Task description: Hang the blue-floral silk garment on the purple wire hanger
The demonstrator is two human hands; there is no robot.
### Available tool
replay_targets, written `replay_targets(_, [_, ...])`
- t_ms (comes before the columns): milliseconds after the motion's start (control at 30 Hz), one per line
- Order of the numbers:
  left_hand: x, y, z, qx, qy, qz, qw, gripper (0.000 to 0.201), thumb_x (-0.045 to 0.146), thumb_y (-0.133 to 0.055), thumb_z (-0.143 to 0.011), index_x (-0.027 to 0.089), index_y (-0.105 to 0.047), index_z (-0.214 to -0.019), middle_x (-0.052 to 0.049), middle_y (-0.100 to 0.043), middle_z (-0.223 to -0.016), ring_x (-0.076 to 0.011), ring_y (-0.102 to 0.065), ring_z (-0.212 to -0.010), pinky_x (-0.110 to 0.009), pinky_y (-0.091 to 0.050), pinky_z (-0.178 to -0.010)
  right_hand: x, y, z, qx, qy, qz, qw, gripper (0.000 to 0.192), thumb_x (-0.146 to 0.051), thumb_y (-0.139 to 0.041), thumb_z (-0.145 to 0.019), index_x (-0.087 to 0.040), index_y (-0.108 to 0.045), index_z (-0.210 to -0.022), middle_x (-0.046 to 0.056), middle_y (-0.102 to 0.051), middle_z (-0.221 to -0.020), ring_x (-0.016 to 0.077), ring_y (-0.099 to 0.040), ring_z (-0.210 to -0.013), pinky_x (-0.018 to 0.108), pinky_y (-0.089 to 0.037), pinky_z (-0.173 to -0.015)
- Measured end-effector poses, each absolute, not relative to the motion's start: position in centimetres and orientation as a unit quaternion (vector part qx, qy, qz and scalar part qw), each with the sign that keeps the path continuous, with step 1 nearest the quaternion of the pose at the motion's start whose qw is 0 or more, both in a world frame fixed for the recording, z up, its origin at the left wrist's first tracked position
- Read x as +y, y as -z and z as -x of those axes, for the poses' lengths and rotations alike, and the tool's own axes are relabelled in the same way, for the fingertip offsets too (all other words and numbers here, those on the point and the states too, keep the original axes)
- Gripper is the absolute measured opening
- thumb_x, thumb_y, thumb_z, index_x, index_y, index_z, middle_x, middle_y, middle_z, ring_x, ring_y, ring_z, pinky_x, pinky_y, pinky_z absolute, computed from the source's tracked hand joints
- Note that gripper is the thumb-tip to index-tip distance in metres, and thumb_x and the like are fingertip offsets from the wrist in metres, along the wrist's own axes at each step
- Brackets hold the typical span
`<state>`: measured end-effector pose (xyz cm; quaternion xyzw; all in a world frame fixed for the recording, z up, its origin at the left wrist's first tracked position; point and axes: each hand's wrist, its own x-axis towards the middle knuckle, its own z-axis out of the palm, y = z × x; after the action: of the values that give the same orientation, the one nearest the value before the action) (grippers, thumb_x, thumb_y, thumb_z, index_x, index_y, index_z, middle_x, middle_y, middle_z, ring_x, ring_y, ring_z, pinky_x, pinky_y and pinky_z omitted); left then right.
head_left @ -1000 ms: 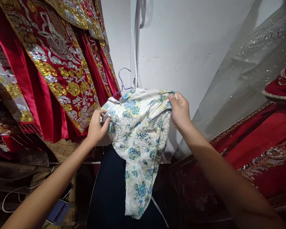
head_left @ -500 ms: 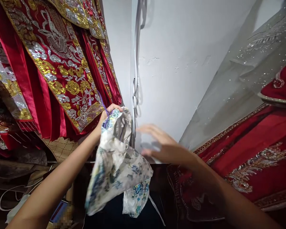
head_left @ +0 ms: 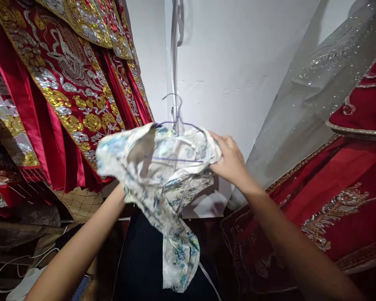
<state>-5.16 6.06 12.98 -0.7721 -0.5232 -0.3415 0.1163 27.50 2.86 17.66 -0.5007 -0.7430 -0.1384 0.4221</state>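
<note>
A white garment with a blue and green floral print (head_left: 181,255) hangs in front of me, its neckline facing up. A thin purple clothes hanger (head_left: 188,123) runs across the neckline, its hook raised. My right hand (head_left: 228,156) is closed on the shoulder of the garment, around the hanger's right end. My left hand (head_left: 141,154) is inside the garment, showing as a blur through the neck opening. Its forearm passes up under the cloth, and its fingers cannot be made out.
Red robes with gold and silver embroidery (head_left: 81,92) hang on the left. To the right are a sheer sparkly white fabric (head_left: 301,100) and a red beaded dress (head_left: 341,184). A white wall (head_left: 225,54) with hanging pale straps (head_left: 174,42) stands ahead. A white cable (head_left: 6,267) lies lower left.
My right hand has come from empty air to grip the garment's right shoulder. My left hand has moved inside the garment. The neckline is now spread wide, and the hanger shows across it.
</note>
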Motion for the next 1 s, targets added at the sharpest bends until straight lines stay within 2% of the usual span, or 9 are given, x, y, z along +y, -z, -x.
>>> replay_targets(67, [5.7,-12.2,6.0,-0.496,0.423,0.757,-0.052,0.069,0.059,-0.024,-0.102,0.01,-0.071,-0.119,-0.01,-0.078,-0.096,-0.0231,-0.071,-0.107,-0.037,-0.06,-0.085,3.8,-18.6,-29.2,-0.708,0.151,0.543,0.426,0.086,-0.028,-0.07,-0.07,-0.026,-0.045,-0.153,0.013,-0.055,-0.115,0.0373,-0.056,-0.106,0.051,-0.05,-0.087])
replay_targets(133, [5.3,-11.1,6.2,-0.437,0.5,0.674,-0.322,0.076,0.071,-0.026,-0.097,0.015,-0.066,-0.13,-0.013,-0.076,-0.113,-0.0297,-0.067,-0.119,-0.045,-0.054,-0.098,4.8,-19.4,-29.7,-0.69,0.159,0.567,0.421,0.084,-0.031,-0.071,-0.07,-0.025,-0.048,-0.151,0.013,-0.056,-0.115,0.0389,-0.056,-0.109,0.053,-0.049,-0.09])
replay_targets(233, [4.7,-9.3,5.5,-0.383,0.515,0.555,-0.529,0.072,0.07,-0.065,-0.081,0.02,-0.064,-0.132,-0.013,-0.069,-0.13,-0.0353,-0.059,-0.129,-0.05,-0.045,-0.109,5.8,-20.4,-28.7,-0.709,0.167,0.557,0.399,0.083,-0.032,-0.073,-0.07,-0.024,-0.05,-0.15,0.015,-0.056,-0.12,0.0398,-0.055,-0.112,0.055,-0.047,-0.094])
replay_targets(333, [4.1,-7.7,4.2,-0.404,0.546,0.539,-0.497,0.06,0.044,-0.081,-0.075,0.018,-0.067,-0.127,-0.012,-0.067,-0.134,-0.0344,-0.059,-0.129,-0.048,-0.041,-0.114,5.8,-20.4,-27.0,-0.739,0.171,0.524,0.387,0.088,-0.028,-0.074,-0.067,-0.024,-0.048,-0.151,0.016,-0.052,-0.131,0.0409,-0.051,-0.12,0.058,-0.044,-0.101])
replay_targets(533, [3.0,-4.5,3.2,-0.423,0.629,0.439,-0.483,0.039,0.033,-0.067,-0.084,0.016,-0.071,-0.119,-0.009,-0.071,-0.127,-0.03,-0.061,-0.127,-0.044,-0.041,-0.116,5.0,-18.5,-27.0,-0.812,-0.023,0.399,0.425,0.073,-0.027,-0.077,-0.07,-0.024,-0.059,-0.14,0.012,-0.055,-0.137,0.0333,-0.052,-0.127,0.049,-0.043,-0.107])
replay_targets(633, [2.2,-3.2,2.8,-0.431,0.654,0.361,-0.506,0.044,0.044,-0.064,-0.09,0.019,-0.067,-0.126,-0.009,-0.064,-0.139,-0.0282,-0.054,-0.137,-0.045,-0.035,-0.121,6.2,-17.8,-27.9,-0.746,-0.185,0.391,0.507,0.051,-0.034,-0.074,-0.078,-0.022,-0.067,-0.127,0.008,-0.07,-0.111,0.0238,-0.067,-0.098,0.037,-0.053,-0.086])
replay_targets(767, [0.8,-2.0,2.5,-0.428,0.667,0.34,-0.507,0.06,0.049,-0.072,-0.086,0.023,-0.057,-0.138,-0.008,-0.055,-0.15,-0.0273,-0.044,-0.145,-0.043,-0.031,-0.124,8.5,-16.4,-29.3,-0.575,-0.39,0.446,0.564,0.04,-0.053,-0.079,-0.073,-0.017,-0.073,-0.091,0.005,-0.07,-0.071,0.0187,-0.062,-0.059,0.031,-0.048,-0.058])
replay_targets(900, [-0.3,-1.4,2.8,-0.466,0.652,0.344,-0.489,0.076,0.042,-0.08,-0.08,0.025,-0.049,-0.147,-0.01,-0.05,-0.154,-0.0303,-0.042,-0.147,-0.044,-0.033,-0.123,9.0,-14.2,-30.1,-0.468,-0.536,0.455,0.536,0.043,-0.06,-0.077,-0.073,-0.018,-0.071,-0.083,0.01,-0.073,-0.077,0.0264,-0.068,-0.072,0.038,-0.053,-0.065])
replay_targets(1000, [-0.9,-1.1,2.9,-0.453,0.666,0.337,-0.487,0.076,0.042,-0.079,-0.082,0.026,-0.046,-0.149,-0.009,-0.049,-0.155,-0.0293,-0.043,-0.146,-0.044,-0.033,-0.123,7.2,-11.8,-29.1,-0.394,-0.463,0.451,0.653,0.038,-0.056,-0.067,-0.08,-0.019,-0.07,-0.088,0.008,-0.072,-0.091,0.025,-0.068,-0.09,0.035,-0.054,-0.077])
